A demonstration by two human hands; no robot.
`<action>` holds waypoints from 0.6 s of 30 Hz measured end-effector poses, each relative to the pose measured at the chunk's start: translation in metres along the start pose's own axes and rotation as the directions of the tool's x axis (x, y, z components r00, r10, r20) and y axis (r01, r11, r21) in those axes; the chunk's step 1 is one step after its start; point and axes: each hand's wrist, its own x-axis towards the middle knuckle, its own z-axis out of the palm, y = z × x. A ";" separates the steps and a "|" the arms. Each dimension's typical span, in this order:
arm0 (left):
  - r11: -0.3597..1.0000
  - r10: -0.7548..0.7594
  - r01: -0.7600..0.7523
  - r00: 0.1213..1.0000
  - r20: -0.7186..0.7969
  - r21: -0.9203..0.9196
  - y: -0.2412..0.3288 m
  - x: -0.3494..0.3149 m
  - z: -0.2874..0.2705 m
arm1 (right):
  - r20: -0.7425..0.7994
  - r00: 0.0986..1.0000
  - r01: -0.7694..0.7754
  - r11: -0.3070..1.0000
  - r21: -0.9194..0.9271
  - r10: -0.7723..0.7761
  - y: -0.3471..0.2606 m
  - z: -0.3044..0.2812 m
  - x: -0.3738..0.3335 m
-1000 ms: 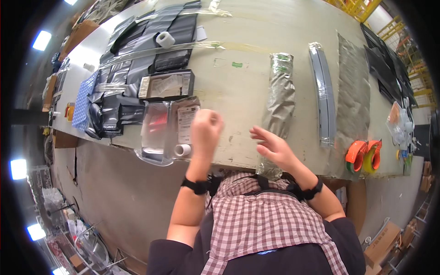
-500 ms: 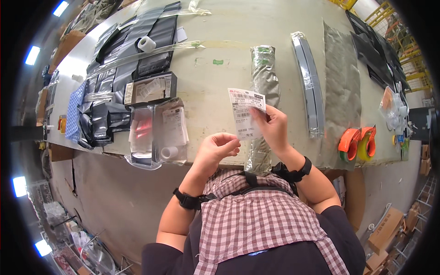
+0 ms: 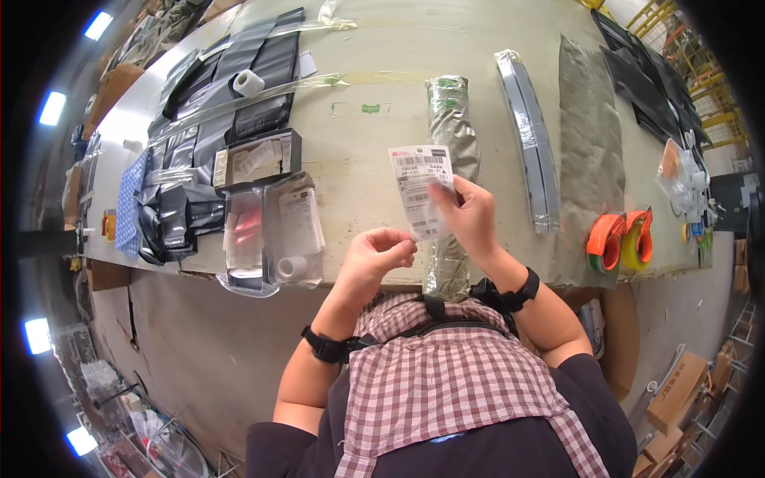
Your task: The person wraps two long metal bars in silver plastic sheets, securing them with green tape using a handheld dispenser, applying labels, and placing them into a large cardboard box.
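Observation:
A white shipping label [image 3: 418,171] with printed bars stands tilted up in front of me. My right hand [image 3: 468,219] grips its right side, thumb on the printed face. At its lower left corner, my left hand [image 3: 376,259] is closed in a pinch; the fingertips cover what they hold of the edge. Behind the label and under my right hand lies a long package wrapped in silvery-grey film [image 3: 454,119], running from mid-table to the near edge.
On the left are black plastic bags [image 3: 263,72], a box of labels [image 3: 259,159], a clear-lidded tray [image 3: 247,231] and a label roll [image 3: 249,83]. A long grey taped package [image 3: 527,135], a grey film sheet [image 3: 586,159] and orange tape dispensers [image 3: 607,243] lie right.
The label has turned a little to face me more squarely. Both hands keep their hold with hardly any movement, and the whole view has shifted slightly.

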 end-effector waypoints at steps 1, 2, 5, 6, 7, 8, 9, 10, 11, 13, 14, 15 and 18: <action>1.000 0.007 -0.007 1.000 0.002 -0.006 0.001 -0.001 0.003 | 0.022 0.998 -0.060 0.998 -0.002 0.060 0.003 0.000 0.000; 1.000 0.015 -0.015 1.000 0.005 -0.011 0.002 -0.001 0.004 | 0.018 0.998 -0.060 0.998 -0.002 0.060 0.006 0.003 0.000; 0.999 0.027 -0.028 0.999 0.038 0.019 0.003 -0.001 0.005 | -0.056 0.998 0.015 1.000 0.014 -0.014 0.005 0.008 0.000; 0.999 0.027 -0.028 0.999 0.040 0.021 0.003 -0.001 0.006 | -0.093 0.946 0.263 0.901 -0.345 -0.312 0.000 0.005 0.001; 1.000 0.023 -0.023 0.999 0.044 0.013 0.003 -0.002 0.005 | -0.017 0.817 0.428 0.625 -0.653 -0.577 -0.007 0.003 0.002; 1.000 0.021 -0.021 0.999 0.045 0.002 0.003 -0.002 0.003 | -0.014 0.815 0.432 0.625 -0.650 -0.579 -0.012 -0.002 -0.002; 1.000 0.024 -0.024 0.999 0.041 0.001 0.003 -0.002 0.001 | 0.167 0.895 0.443 0.787 -0.430 -0.413 -0.016 -0.012 -0.013; 0.999 0.032 -0.032 0.999 0.038 0.002 0.002 -0.001 0.002 | 0.377 0.888 0.358 0.910 -0.207 -0.264 -0.021 -0.020 -0.022; 0.999 0.039 -0.039 0.999 0.036 0.005 0.002 0.000 0.002 | 0.375 0.888 0.359 0.910 -0.209 -0.264 -0.028 -0.020 -0.027; 0.999 0.046 -0.046 0.998 0.050 -0.004 0.000 0.002 0.004 | 0.362 0.914 0.219 0.974 -0.059 -0.184 -0.039 -0.019 -0.033; 0.999 0.052 -0.051 0.997 0.061 -0.012 0.000 0.004 0.005 | 0.384 0.913 0.163 0.986 -0.036 -0.137 -0.035 -0.020 -0.032; 0.999 0.052 -0.052 0.997 0.065 -0.012 -0.001 0.005 0.006 | 0.381 0.914 0.164 0.986 -0.038 -0.137 -0.033 -0.021 -0.031; 0.999 0.046 -0.046 0.996 0.073 0.005 0.001 0.004 0.008 | 0.410 0.909 0.085 0.996 -0.021 -0.069 -0.029 -0.024 -0.029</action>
